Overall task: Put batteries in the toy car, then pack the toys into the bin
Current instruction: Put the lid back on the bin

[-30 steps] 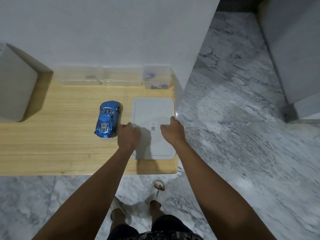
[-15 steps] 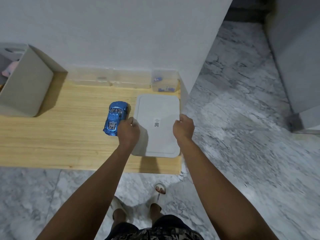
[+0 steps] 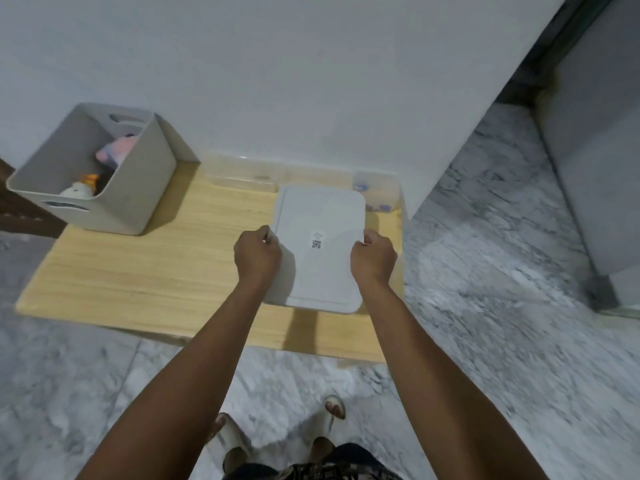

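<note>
A flat grey bin lid [image 3: 320,216] with a small QR sticker is lifted off the wooden table [image 3: 156,271], tilted toward me. My left hand [image 3: 257,254] grips its left edge and my right hand [image 3: 373,255] grips its right edge. The blue toy car is out of sight, hidden behind the lid and my left hand. The grey bin [image 3: 138,181] stands open at the table's far left, with a pink plush toy [image 3: 116,150] and a white and orange toy [image 3: 81,188] inside.
Clear plastic boxes [image 3: 242,174] line the wall at the back of the table; the right one [image 3: 379,195] holds small blue pieces. The table's right edge borders marble floor [image 3: 485,271]. My feet [image 3: 334,407] stand below the front edge.
Both hands closed on the lid's side edges and raised it off the table. The view swung left, bringing the bin into sight; the blue car went out of sight.
</note>
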